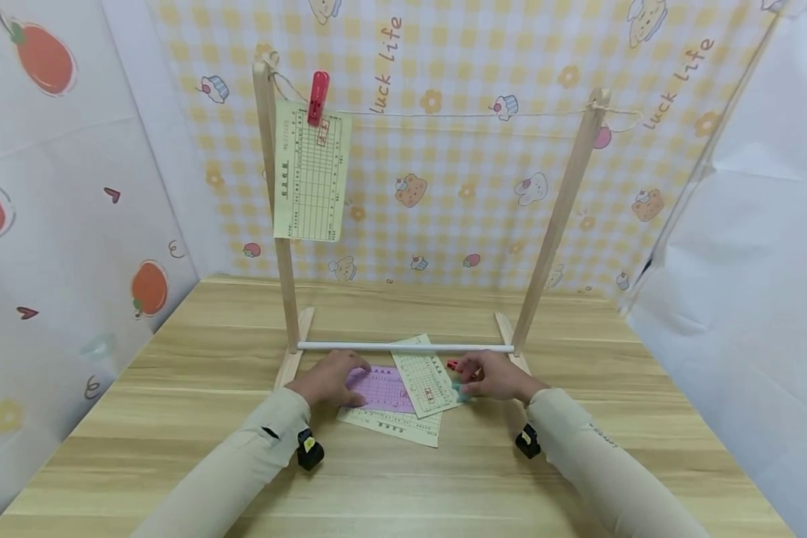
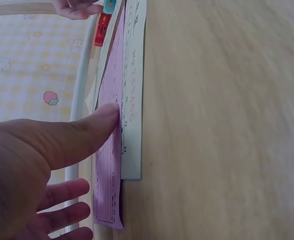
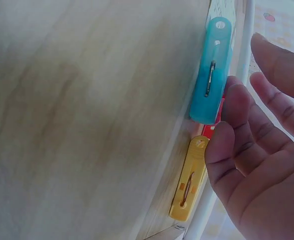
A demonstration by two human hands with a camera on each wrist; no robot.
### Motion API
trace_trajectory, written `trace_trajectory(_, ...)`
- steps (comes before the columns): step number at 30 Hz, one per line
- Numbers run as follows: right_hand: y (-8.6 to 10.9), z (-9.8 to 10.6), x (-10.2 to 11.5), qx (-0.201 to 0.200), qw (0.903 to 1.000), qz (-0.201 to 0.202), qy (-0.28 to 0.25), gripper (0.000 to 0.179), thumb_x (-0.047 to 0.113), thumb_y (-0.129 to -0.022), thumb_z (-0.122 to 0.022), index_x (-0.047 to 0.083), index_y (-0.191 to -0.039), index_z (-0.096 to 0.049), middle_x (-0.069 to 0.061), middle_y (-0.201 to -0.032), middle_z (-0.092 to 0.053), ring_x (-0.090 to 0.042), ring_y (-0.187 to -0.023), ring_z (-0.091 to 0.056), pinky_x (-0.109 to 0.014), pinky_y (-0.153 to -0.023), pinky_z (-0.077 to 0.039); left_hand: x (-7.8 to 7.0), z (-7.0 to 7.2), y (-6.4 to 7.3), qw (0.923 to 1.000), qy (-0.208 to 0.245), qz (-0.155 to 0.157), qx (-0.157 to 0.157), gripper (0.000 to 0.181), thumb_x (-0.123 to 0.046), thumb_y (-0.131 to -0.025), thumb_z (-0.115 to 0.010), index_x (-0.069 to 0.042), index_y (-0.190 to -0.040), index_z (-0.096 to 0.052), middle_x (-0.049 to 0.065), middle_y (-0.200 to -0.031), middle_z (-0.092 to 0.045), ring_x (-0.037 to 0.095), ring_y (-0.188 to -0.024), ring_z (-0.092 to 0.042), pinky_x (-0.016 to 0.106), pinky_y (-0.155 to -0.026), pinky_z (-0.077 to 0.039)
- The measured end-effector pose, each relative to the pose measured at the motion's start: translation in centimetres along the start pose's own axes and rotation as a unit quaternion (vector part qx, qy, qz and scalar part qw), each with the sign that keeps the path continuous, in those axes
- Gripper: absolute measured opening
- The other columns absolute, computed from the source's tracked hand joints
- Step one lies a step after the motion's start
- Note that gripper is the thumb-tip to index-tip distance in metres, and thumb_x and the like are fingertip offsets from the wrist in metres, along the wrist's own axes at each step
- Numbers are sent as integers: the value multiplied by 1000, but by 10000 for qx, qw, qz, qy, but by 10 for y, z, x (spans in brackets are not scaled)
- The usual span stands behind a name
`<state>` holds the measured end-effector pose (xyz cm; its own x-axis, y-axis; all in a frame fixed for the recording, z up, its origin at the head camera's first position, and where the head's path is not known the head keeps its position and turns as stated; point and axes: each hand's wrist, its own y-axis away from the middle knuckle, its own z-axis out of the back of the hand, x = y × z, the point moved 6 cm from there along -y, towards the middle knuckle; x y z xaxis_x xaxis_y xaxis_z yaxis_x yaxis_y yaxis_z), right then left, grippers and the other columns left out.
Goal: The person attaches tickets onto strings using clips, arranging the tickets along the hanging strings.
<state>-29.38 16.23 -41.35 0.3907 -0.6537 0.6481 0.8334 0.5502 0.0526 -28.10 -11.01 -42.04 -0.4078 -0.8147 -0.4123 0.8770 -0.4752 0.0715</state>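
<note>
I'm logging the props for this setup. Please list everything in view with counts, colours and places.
Posts: 2, pale wood, upright on feet
String: 1, off-white, between post tops
Rod: 1, white, low between posts
Hanging slip: 1, pale yellow, at string's left
Red clips: 2, red, hanging slip's top and table
Teal clip: 1, teal, by right hand
Yellow clip: 1, yellow, on table
Purple slip: 1, purple, on table
Pale slips: 2, pale yellow, over and under purple
Table: 1, wood-coloured, beneath
Cloths: 3, yellow-checked behind, white at sides
Wrist cameras: 2, black, at wrists
Sleeves: 2, beige, foreground
Left hand: 1, bare, at purple slip
Right hand: 1, bare, beside teal clip
</note>
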Motion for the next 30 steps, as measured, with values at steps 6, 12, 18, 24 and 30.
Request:
trace_trajectory(6, 1, 0, 0, -32, 9999, 105, 112, 31, 8, -78, -80, 1, -104, -64, -3, -92, -65, -20, -86, -62, -35, -79, -53, 1, 0, -3, 9999, -46, 65, 70, 54, -25, -78, -82, -11, -126, -63, 14, -133, -55, 35, -129, -43, 48, -109, -32)
trace_trajectory(12, 0, 1, 1, -20, 9995, 75, 293, 34, 9, -75, -83, 1, -104, -65, -2, -91, -66, -18, -85, -62, -35, -78, -53, 1, 1, -4, 9999, -132, -16, -49, 56, -27, -75, -84, -10, -125, -63, 16, -129, -56, 37, -125, -45, 50, -106, -34)
trace_trajectory(18, 1, -1, 1, -18, 9995, -122, 305, 38, 7, -71, -85, 3, -104, -65, 0, -91, -64, -18, -86, -60, -38, -81, -52, 0, 2, -4, 9999, -78, 46, -87, 57, -26, -73, -85, -11, -124, -64, 13, -123, -57, 34, -119, -49, 49, -102, -39)
trace_trajectory(24, 1, -4, -2, 83, 9992, -255, 280, 40, 7, -68, -87, 6, -102, -66, 0, -91, -62, -16, -85, -57, -36, -78, -50, 3, -1, -6, 9998, 69, 177, -56, 59, -23, -74, -85, -12, -127, -62, 11, -125, -56, 32, -120, -48, 48, -103, -38)
trace_trajectory(30, 2, -6, 2, 140, 9996, 47, 252, 33, 2, -71, -83, 4, -99, -66, 0, -87, -60, -16, -80, -54, -31, -72, -48, 2, -1, -5, 9999, 53, 163, -5, 53, -23, -74, -85, -10, -120, -63, 7, -117, -57, 28, -113, -52, 44, -99, -41)
